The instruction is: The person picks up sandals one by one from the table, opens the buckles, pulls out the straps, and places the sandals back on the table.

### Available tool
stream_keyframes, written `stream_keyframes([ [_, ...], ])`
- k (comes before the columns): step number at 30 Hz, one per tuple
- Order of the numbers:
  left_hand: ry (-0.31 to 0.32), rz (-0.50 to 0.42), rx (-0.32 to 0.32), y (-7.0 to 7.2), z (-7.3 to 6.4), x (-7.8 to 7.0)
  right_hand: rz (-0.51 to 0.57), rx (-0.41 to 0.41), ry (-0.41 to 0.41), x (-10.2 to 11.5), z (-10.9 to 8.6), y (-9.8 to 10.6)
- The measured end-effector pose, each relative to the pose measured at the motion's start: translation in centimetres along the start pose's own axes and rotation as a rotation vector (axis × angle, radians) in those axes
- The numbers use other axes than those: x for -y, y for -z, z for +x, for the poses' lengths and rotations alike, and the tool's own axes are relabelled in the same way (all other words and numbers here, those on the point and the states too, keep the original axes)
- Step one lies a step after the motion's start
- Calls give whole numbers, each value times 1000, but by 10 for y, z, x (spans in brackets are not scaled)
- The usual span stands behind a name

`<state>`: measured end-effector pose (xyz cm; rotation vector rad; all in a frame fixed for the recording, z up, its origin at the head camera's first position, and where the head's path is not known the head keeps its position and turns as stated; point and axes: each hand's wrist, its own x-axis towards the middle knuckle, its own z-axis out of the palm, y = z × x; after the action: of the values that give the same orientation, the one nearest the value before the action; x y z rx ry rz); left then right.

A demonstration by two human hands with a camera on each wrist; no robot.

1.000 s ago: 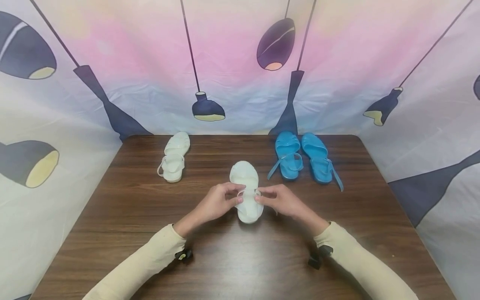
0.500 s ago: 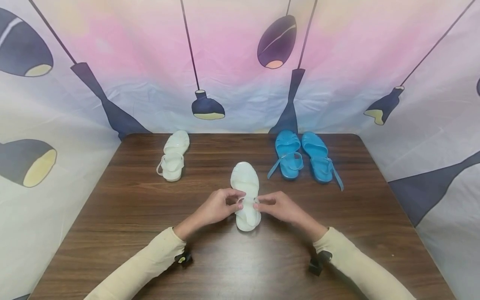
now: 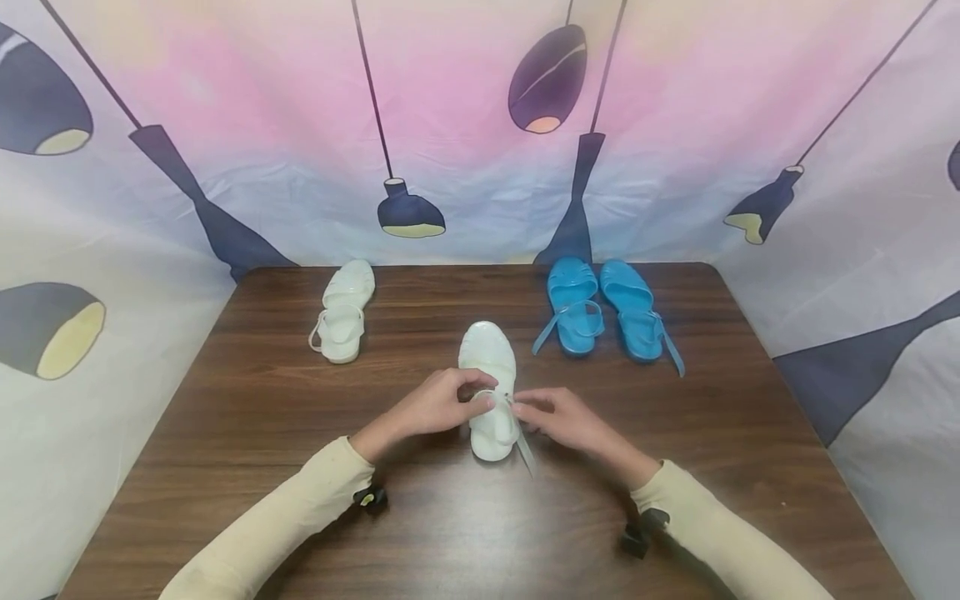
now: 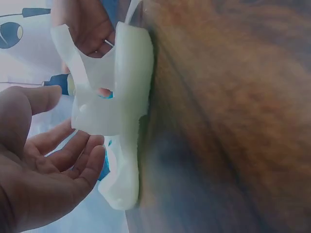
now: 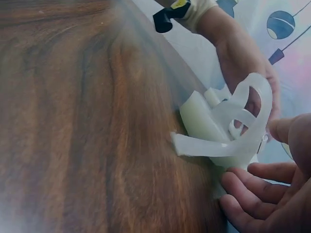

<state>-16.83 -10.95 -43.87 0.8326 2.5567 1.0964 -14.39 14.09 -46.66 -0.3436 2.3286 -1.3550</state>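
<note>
A white sandal (image 3: 487,350) stands sole down at the middle of the brown table, toe pointing away. Its strap passes through the buckle at the right side, and the loose strap end (image 5: 201,146) sticks out there. At the sandal's left is my left hand (image 3: 437,402), thumb and fingers spread around the strap. In the left wrist view, a gap shows between that thumb and the fingers. My right hand (image 3: 564,417) is at the buckle side, its thumb by the strap and the fingers (image 5: 260,194) extended apart from it. Neither hand visibly pinches the strap.
Another white sandal (image 3: 343,312) lies at the back left of the table (image 3: 262,500). Two blue sandals, one left (image 3: 576,308) and one right (image 3: 633,312), stand at the back right. A patterned cloth (image 3: 480,200) hangs behind the table.
The strap end has come loose and now hangs to the right of the white sandal's heel. Earlier both hands pinched the strap; their fingers are now looser. The sandal was drawn slightly nearer.
</note>
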Motion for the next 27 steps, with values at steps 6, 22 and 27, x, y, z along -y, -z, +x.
stream_keyframes([
  [6, -91, 29, 41, 0, 18, -2, -112, -46, 33, 1, -6, -2],
  [22, -79, -93, 294, 4, 39, 6, -99, -58, 8, 4, -7, -7],
  [27, -109, -90, 342, 4, 40, 10, -98, -55, 8, 2, -7, -6],
])
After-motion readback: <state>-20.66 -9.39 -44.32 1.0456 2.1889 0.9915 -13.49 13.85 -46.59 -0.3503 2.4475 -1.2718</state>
